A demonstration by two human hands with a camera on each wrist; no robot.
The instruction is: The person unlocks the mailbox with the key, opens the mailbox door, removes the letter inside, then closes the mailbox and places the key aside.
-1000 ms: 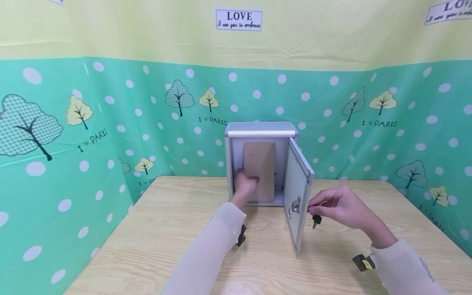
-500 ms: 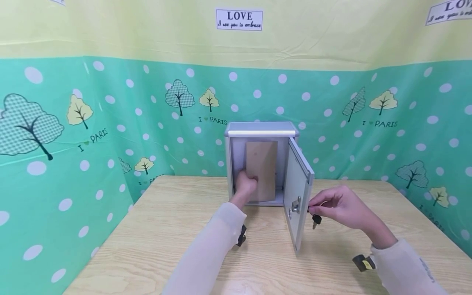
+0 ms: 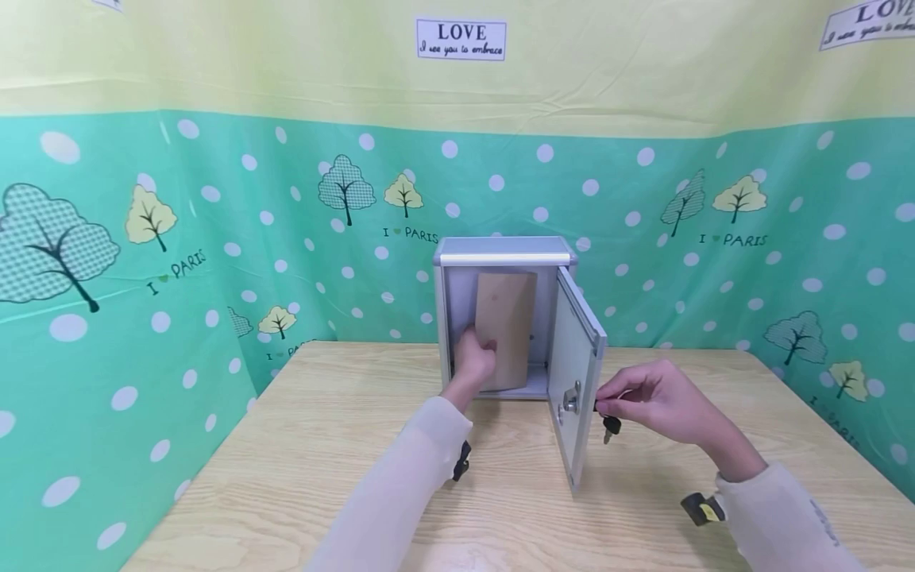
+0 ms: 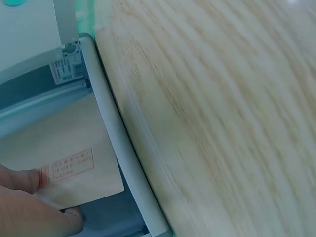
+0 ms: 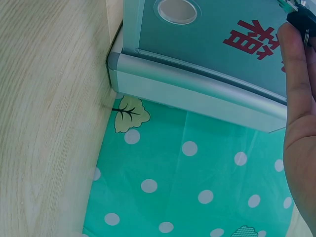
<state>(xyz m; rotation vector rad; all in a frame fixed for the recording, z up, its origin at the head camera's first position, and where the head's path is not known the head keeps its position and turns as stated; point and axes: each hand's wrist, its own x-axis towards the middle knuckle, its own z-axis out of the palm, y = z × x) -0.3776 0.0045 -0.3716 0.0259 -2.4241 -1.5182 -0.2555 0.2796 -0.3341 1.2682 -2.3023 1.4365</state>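
My left hand (image 3: 475, 361) reaches into a silver metal box (image 3: 503, 249) and pinches a brown paper envelope (image 3: 506, 318) by its left edge, thumb in front. The envelope stands nearly upright inside, leaning slightly. In the left wrist view, red print in a frame shows on the envelope (image 4: 84, 128), beside the thumb. The box door (image 3: 572, 342) is swung out to the right, with a lock latch (image 3: 573, 397) on its inner face. At the door's outer side my right hand (image 3: 665, 401) pinches a black-headed key at the lock; a second key (image 3: 611, 427) dangles below it.
The box stands toward the back of a wood-grain table (image 3: 343, 429), close to a green dotted cloth backdrop (image 3: 372, 294). Black wrist straps show at both sleeves. Red characters (image 5: 254, 39) and a round window (image 5: 177, 11) mark the door's outer face.
The envelope has shifted a little to the right inside the box and now leans slightly, its foot to the left. My right hand and the door stay in place.
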